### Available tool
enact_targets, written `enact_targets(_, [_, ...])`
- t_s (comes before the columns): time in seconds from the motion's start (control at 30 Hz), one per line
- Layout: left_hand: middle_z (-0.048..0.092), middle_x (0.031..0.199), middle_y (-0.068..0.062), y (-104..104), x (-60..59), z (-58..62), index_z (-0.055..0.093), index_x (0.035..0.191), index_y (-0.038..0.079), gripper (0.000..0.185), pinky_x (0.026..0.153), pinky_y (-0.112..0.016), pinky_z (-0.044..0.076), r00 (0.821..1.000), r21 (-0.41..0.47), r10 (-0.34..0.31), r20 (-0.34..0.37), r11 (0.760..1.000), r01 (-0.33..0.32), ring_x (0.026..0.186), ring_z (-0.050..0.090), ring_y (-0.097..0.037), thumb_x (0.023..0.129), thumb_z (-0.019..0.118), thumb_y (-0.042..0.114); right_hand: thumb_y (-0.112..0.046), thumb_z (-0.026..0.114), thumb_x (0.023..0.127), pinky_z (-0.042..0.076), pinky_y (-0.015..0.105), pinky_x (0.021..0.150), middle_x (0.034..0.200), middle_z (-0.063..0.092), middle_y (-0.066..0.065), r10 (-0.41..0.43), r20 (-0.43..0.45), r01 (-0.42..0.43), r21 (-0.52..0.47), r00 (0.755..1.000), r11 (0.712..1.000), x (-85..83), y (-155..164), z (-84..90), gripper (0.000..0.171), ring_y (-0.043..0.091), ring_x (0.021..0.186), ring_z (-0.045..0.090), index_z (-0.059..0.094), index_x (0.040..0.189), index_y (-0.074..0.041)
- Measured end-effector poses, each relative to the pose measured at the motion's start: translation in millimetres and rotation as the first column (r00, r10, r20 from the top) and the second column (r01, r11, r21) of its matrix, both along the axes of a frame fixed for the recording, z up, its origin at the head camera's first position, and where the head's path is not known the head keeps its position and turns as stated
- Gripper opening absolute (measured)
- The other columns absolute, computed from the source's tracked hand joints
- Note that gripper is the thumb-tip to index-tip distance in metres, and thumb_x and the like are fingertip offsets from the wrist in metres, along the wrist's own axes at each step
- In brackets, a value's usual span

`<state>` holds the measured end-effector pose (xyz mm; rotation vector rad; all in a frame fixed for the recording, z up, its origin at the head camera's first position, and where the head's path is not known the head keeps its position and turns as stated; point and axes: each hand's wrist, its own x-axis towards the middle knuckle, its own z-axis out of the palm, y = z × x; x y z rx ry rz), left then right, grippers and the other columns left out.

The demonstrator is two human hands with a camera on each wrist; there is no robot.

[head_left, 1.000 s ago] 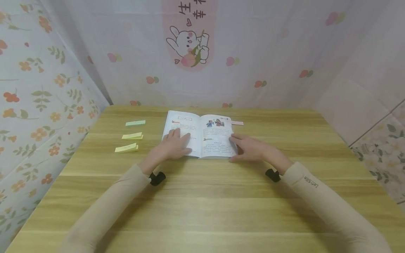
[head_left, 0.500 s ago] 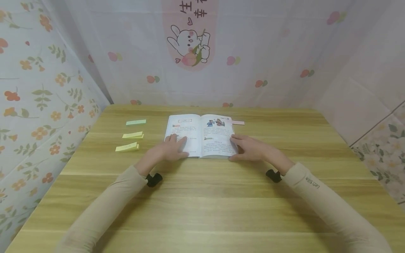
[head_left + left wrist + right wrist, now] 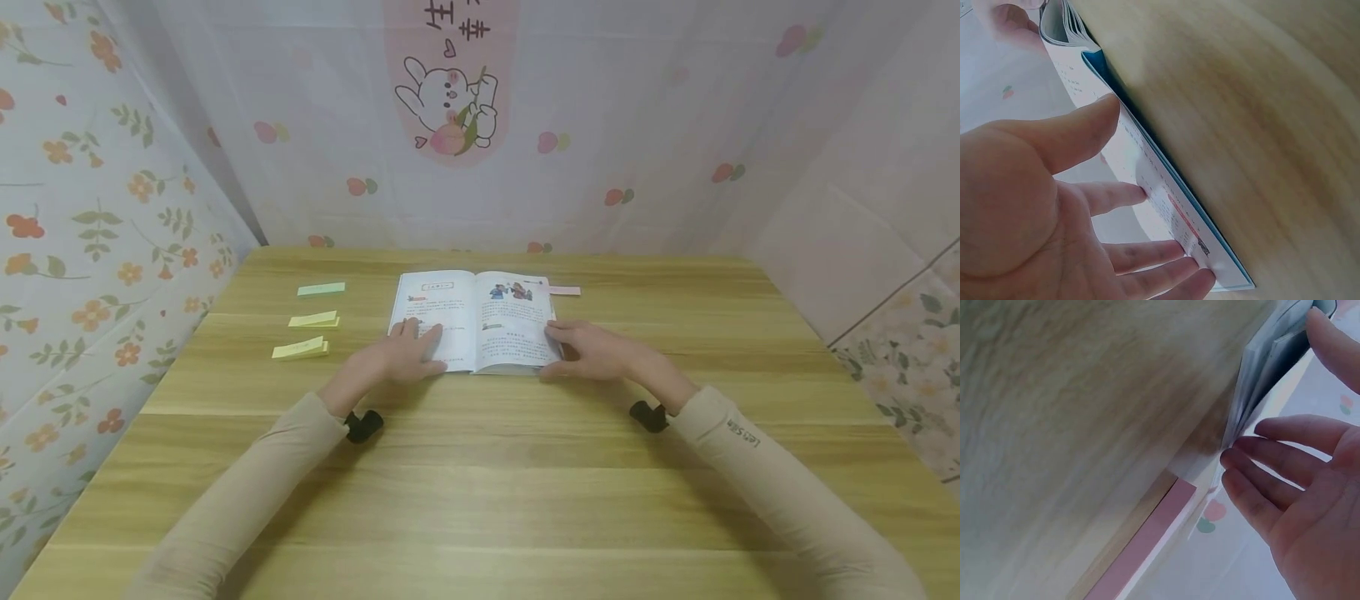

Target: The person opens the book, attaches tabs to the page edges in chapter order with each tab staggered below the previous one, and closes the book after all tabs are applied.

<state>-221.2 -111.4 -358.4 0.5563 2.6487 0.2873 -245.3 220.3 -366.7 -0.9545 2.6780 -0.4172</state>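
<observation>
Yellow strips (image 3: 300, 349) and a green strip (image 3: 321, 289) lie around nine o'clock from the spread book (image 3: 483, 321), itself towards twelve on the wooden table (image 3: 480, 492). The left hand (image 3: 405, 354), fingers extended, rests on the left page at eight. A pink strip (image 3: 566, 291) juts out at two; the right hand (image 3: 598, 352), fingers relaxed, touches the edge towards four.

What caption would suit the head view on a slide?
Left hand rests on an open book, the right hand at its edge.
</observation>
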Motion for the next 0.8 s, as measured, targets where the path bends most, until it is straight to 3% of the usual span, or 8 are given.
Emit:
enact_targets(0.1, [0.016, 0.156, -0.036, 0.0, -0.5, -0.4, 0.016, 0.161, 0.004, 0.074, 0.115, -0.063, 0.024, 1.0, -0.003, -0.004, 0.0, 1.0, 0.004, 0.144, 0.019, -0.049, 0.106, 0.047, 0.042, -0.045, 0.068, 0.096, 0.047, 0.036, 0.086, 0.116, 0.063, 0.017, 0.035, -0.007, -0.035, -0.038, 0.999, 0.999, 0.4, -0.9, 2.1, 0.067, 0.021, 0.095, 0.057, 0.055, 0.137, 0.007])
enact_targets(0.2, [0.018, 0.155, -0.036, 0.4, -0.6, -0.5, 0.016, 0.161, 0.004, 0.074, 0.115, -0.063, 0.025, 1.0, -0.005, -0.006, 0.0, 1.0, 0.006, 0.143, 0.021, -0.048, 0.106, 0.047, 0.042, -0.039, 0.066, 0.099, 0.04, 0.031, 0.068, 0.082, 0.047, 0.003, 0.045, -0.01, -0.046, -0.076, 0.999, 0.996, -0.2, -1.6, 2.6, 0.036, 0.013, 0.072, 0.046, 0.063, 0.107, -0.005])
enact_targets(0.27, [0.016, 0.156, -0.035, 0.6, -0.3, -0.3, 0.016, 0.161, 0.004, 0.074, 0.115, -0.063, 0.024, 1.0, -0.002, -0.003, 0.004, 1.0, 0.003, 0.145, 0.019, -0.049, 0.106, 0.047, 0.042, -0.036, 0.064, 0.1, 0.039, 0.03, 0.065, 0.075, 0.041, 0.0, 0.036, -0.009, -0.037, -0.094, 0.999, 0.995, -0.7, -2.1, 2.4, 0.028, 0.012, 0.068, 0.044, 0.059, 0.097, -0.009])
enact_targets(0.33, [0.013, 0.158, -0.035, 0.6, 0.1, -0.1, 0.016, 0.161, 0.005, 0.074, 0.116, -0.064, 0.021, 1.0, 0.003, 0.001, 0.011, 1.0, -0.001, 0.146, 0.015, -0.049, 0.106, 0.047, 0.042, -0.033, 0.062, 0.102, 0.041, 0.032, 0.065, 0.073, 0.043, 0.0, 0.024, -0.02, -0.026, -0.107, 1.0, 0.994, -1.1, -2.0, 1.4, 0.026, 0.012, 0.066, 0.045, 0.062, 0.099, -0.007])
enact_targets(0.4, [0.011, 0.159, -0.035, 0.2, 0.2, -0.7, 0.016, 0.161, 0.005, 0.074, 0.116, -0.064, 0.02, 1.0, 0.006, 0.003, 0.011, 1.0, -0.003, 0.147, 0.013, -0.05, 0.106, 0.047, 0.042, -0.031, 0.061, 0.102, 0.049, 0.034, 0.071, 0.079, 0.057, 0.001, -0.001, -0.039, -0.004, -0.126, 0.999, 0.992, -0.8, -1.9, 0.2, 0.032, 0.014, 0.072, 0.054, 0.066, 0.111, -0.001])
enact_targets(0.5, [0.009, 0.16, -0.035, -0.2, 0.5, -1.6, 0.016, 0.161, 0.006, 0.073, 0.116, -0.064, 0.018, 1.0, 0.008, 0.004, 0.009, 1.0, -0.004, 0.148, 0.01, -0.05, 0.106, 0.047, 0.042, -0.032, 0.062, 0.101, 0.055, 0.043, 0.087, 0.104, 0.071, 0.013, -0.064, -0.058, 0.053, -0.165, 0.996, 0.985, 1.6, -2.1, 0.3, 0.046, 0.022, 0.092, 0.066, 0.062, 0.129, 0.005])
enact_targets(0.6, [0.009, 0.16, -0.035, -0.5, 1.1, -1.9, 0.016, 0.161, 0.006, 0.073, 0.117, -0.064, 0.018, 1.0, 0.006, 0.006, 0.006, 1.0, -0.006, 0.148, 0.01, -0.05, 0.106, 0.047, 0.042, -0.035, 0.065, 0.1, 0.053, 0.048, 0.095, 0.129, 0.063, 0.021, -0.137, -0.061, 0.122, -0.206, 0.989, 0.971, 4.8, -3.6, 1.9, 0.055, 0.031, 0.111, 0.065, 0.057, 0.136, 0.005])
enact_targets(0.8, [0.015, 0.157, -0.034, -0.3, 1.1, -1.5, 0.017, 0.161, 0.007, 0.073, 0.115, -0.063, 0.023, 1.0, -0.002, 0.008, 0.001, 1.0, -0.008, 0.146, 0.017, -0.049, 0.105, 0.047, 0.043, -0.035, 0.068, 0.097, 0.052, 0.048, 0.097, 0.14, 0.047, 0.024, -0.249, -0.002, 0.233, -0.345, 0.968, 0.909, 4.5, -5.2, -1.1, 0.06, 0.038, 0.117, 0.062, 0.054, 0.137, 0.008])
